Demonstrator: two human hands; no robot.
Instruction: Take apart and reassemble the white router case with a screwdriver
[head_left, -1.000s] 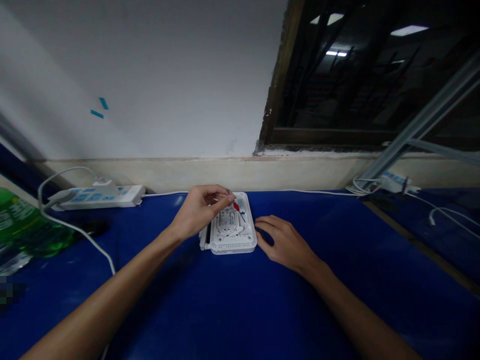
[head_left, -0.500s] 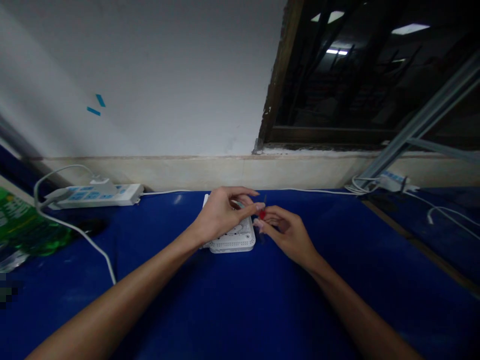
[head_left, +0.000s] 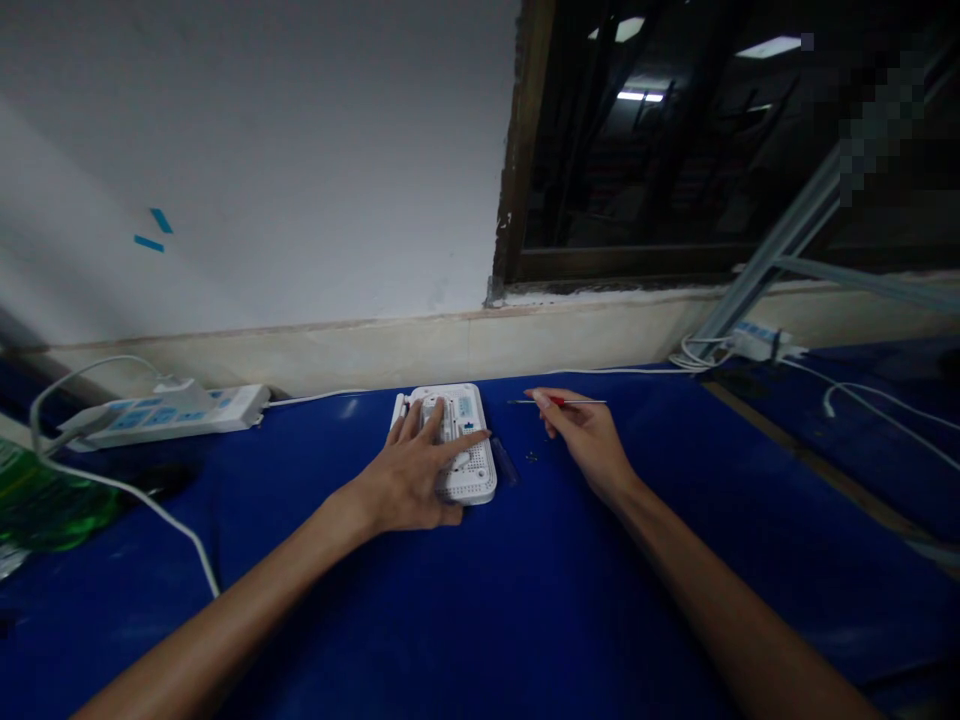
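Observation:
A white router (head_left: 475,482) with a vented, perforated casing and an antenna along its left side lies on the blue table. Across it rests my left hand (head_left: 416,470), fingers spread over the casing and partly hiding it. To the right, my right hand (head_left: 581,430) pinches a thin screwdriver (head_left: 559,400) with a red part; its shaft points left toward the router, apart from it. A clear plastic tube-like piece (head_left: 505,462) lies beside the router's right edge. Several tiny dark bits (head_left: 531,457), perhaps screws, lie below the screwdriver tip.
A white power strip (head_left: 180,415) with a plugged-in cable stands at the back left, near a green bottle (head_left: 60,500). Another power strip (head_left: 757,340) with coiled cable sits at the back right by a metal frame (head_left: 787,240). A wall (head_left: 300,200) bounds the table's far edge.
My hands were together around the red part beside the router. They have parted: my left hand now lies spread on the router, and my right hand holds the screwdriver farther right.

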